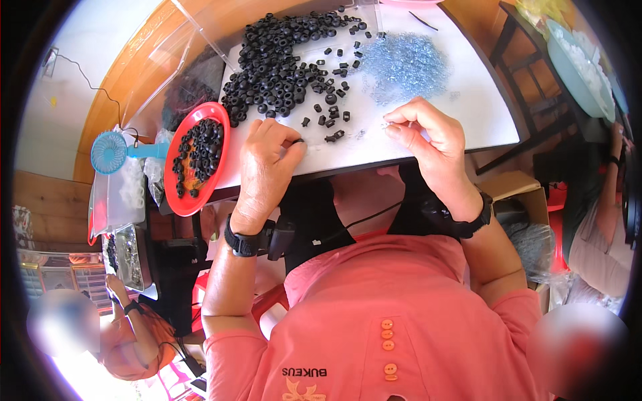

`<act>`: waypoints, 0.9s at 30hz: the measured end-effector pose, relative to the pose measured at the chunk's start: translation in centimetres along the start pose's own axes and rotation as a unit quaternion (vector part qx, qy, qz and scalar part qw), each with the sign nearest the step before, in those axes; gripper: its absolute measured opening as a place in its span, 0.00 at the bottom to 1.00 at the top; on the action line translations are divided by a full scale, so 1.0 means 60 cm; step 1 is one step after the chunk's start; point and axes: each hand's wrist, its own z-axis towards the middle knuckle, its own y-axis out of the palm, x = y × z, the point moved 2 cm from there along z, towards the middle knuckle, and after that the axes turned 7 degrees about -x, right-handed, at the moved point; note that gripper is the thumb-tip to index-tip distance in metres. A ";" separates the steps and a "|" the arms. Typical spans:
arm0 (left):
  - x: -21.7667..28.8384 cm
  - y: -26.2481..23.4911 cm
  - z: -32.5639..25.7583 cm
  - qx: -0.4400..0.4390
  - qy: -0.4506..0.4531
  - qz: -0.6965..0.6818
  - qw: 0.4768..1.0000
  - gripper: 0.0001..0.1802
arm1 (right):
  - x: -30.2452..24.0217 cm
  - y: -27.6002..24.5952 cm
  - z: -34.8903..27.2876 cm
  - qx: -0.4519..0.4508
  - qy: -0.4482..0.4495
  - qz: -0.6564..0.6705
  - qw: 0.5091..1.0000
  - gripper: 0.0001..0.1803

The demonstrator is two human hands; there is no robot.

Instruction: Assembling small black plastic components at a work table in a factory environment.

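My left hand (267, 164) is closed in a pinch near the front edge of the white table, with a small black plastic piece (298, 141) showing at its fingertips. Thumb and forefinger of my right hand (431, 137) pinch a tiny shiny piece (386, 125), too small to make out fully. Beyond my left hand spreads a heap of round black plastic pieces with holes (274, 63). Several loose black pieces (328, 120) lie between my hands. A mound of tiny bluish-silver pieces, perhaps springs (408, 67), lies beyond my right hand.
A red oval plate (225, 123) with black pieces sits left of my left hand, beside a blue fan (109, 152). Clear panels (200, 30) stand at the far left. On the right are a light-blue basin (568, 73) and a cardboard box (518, 184). Other people sit at both sides.
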 end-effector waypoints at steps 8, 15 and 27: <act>0.004 0.003 -0.009 0.032 0.073 0.108 0.991 0.05 | -0.023 0.034 0.000 -0.020 -0.032 -0.018 0.999 0.07; 0.017 0.001 -0.037 0.013 -0.172 -0.455 0.874 0.11 | -0.052 0.073 0.018 -0.043 0.021 0.039 0.998 0.06; 0.037 0.026 -0.050 -0.012 -0.175 -0.716 0.675 0.14 | -0.059 0.103 0.023 -0.035 -0.018 0.088 0.995 0.04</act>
